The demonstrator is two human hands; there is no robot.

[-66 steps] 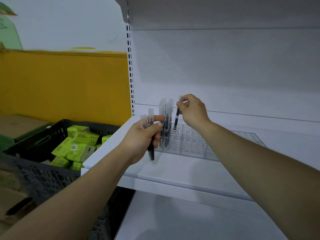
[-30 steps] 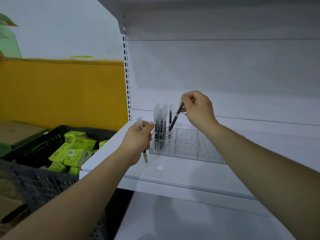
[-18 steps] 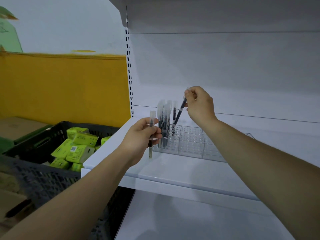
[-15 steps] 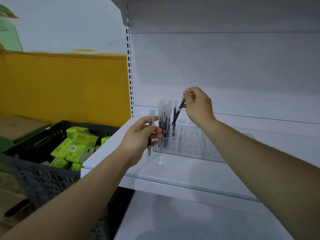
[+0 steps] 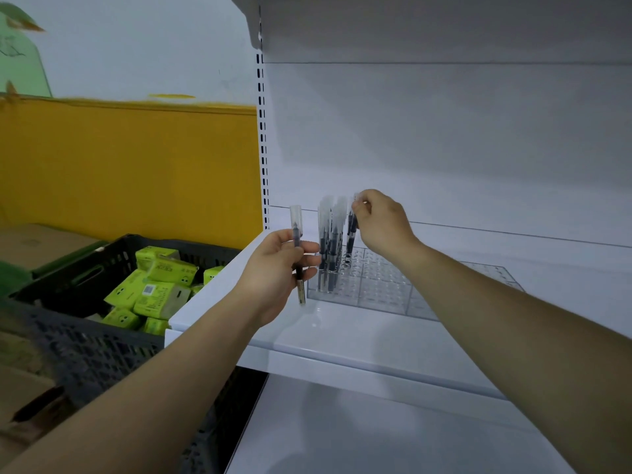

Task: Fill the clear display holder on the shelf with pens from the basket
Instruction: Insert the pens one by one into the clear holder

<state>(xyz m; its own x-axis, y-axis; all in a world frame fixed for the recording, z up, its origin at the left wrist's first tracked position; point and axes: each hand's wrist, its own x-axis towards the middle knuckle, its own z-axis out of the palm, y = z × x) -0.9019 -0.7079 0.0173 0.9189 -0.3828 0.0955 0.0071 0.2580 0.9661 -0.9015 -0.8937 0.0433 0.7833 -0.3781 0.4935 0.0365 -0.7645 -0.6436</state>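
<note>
The clear display holder (image 5: 393,292) sits on the white shelf (image 5: 342,336), with capped pens (image 5: 328,244) upright in its left end. The right hand (image 5: 383,224) pinches a further pen (image 5: 350,234) by its top there. The left hand (image 5: 273,271) grips a spare pen (image 5: 296,230) upright just beside the holder, near the dark basket (image 5: 85,350).

Holder (image 5: 393,289) on shelf (image 5: 342,340) — basket (image 5: 85,350) left

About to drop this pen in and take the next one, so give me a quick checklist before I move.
1. Right hand pinches the pen by its cap end: ok.
2. That pen's tip seated in a hole of the clear display holder: cannot tell.
3. Standing pens upright at the holder's left end: ok.
4. Free holes to the right: ok.
5. Left hand grips the spare pen: ok.
</note>
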